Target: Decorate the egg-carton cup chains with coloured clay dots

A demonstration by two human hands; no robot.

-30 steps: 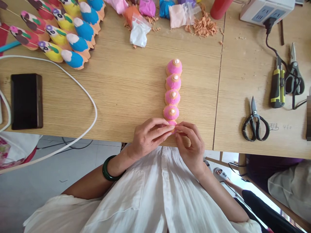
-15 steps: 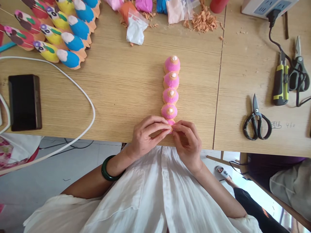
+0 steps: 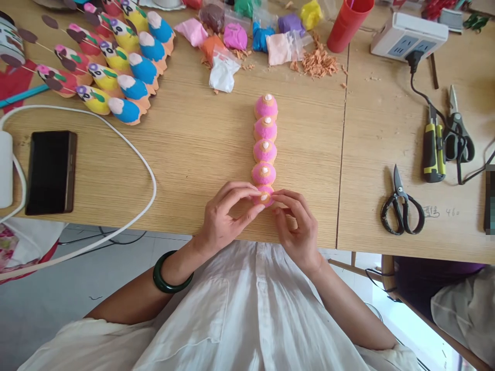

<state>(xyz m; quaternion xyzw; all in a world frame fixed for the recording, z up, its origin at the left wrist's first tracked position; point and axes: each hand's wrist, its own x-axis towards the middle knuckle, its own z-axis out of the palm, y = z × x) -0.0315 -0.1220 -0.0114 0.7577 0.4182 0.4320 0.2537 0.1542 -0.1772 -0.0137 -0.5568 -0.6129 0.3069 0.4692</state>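
Observation:
A row of pink clay domes [image 3: 265,139] with orange rims and small white tips runs away from me on the wooden table [image 3: 193,139]. The nearest pink dome [image 3: 265,196] sits between my fingertips. My left hand [image 3: 226,219] pinches its left side with thumb and fingers curled. On the dome's right side my right hand [image 3: 296,226] has its fingers closed against the piece. A dark green bangle circles my left wrist.
Painted bird figures on sticks [image 3: 116,67] lie at the far left, bags of coloured clay [image 3: 247,36] and orange scraps at the back. A phone [image 3: 51,171] and white cable [image 3: 116,139] are left; black scissors [image 3: 402,208], a yellow tool [image 3: 432,149], a power strip [image 3: 410,33] and a red cup [image 3: 350,18] right.
My fingers have parted slightly, so the nearest dome's white tip now shows. The view has tilted up, revealing more of the table's far side.

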